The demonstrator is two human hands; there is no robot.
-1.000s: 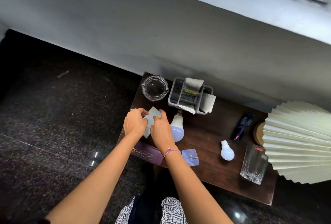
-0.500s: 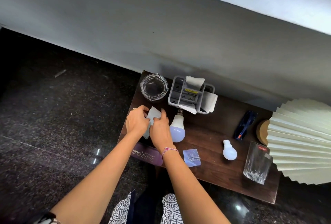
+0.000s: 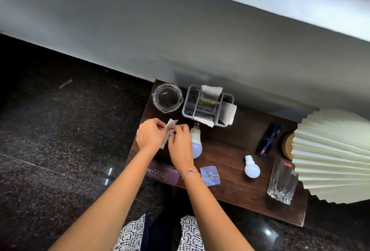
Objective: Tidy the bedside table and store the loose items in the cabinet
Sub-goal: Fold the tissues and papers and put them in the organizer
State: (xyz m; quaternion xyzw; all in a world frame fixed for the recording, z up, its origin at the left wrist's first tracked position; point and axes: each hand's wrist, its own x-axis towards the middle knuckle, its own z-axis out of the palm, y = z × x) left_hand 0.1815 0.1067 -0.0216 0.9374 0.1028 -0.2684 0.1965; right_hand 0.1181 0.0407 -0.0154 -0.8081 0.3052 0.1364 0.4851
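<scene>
Bedside table [image 3: 226, 156] of dark brown wood stands against a pale grey wall, and both hands work together over its left end. Left hand [image 3: 150, 137] and right hand [image 3: 180, 144] are close side by side, their fingertips pinched on the same small white piece of paper [image 3: 169, 130], which is creased and held just above the tabletop. Just right of the right hand lies a large white light bulb [image 3: 195, 142] with its metal base pointing toward the wall. Behind the hands, at the back left corner, sits a round clear glass ashtray [image 3: 167, 97], and beside it a grey plastic compartment caddy [image 3: 208, 105] with white folded papers sticking out of several sections. At the front edge, partly under the forearms, lies a purple spectacle case [image 3: 162, 173] with printed lettering, and right of the wrist a small square clear adhesive hook [image 3: 210, 175]. Farther right rest a small white bulb [image 3: 251, 167], a pair of dark blue glasses [image 3: 269, 137] lying folded, and a clear cut-glass tumbler [image 3: 282, 181] standing upright near the front right. A cream pleated lamp shade [image 3: 334, 156] covers the right end, with a round wooden base [image 3: 288, 146] showing at its edge. The right wrist wears a pink and white thread bracelet [image 3: 190, 173].
</scene>
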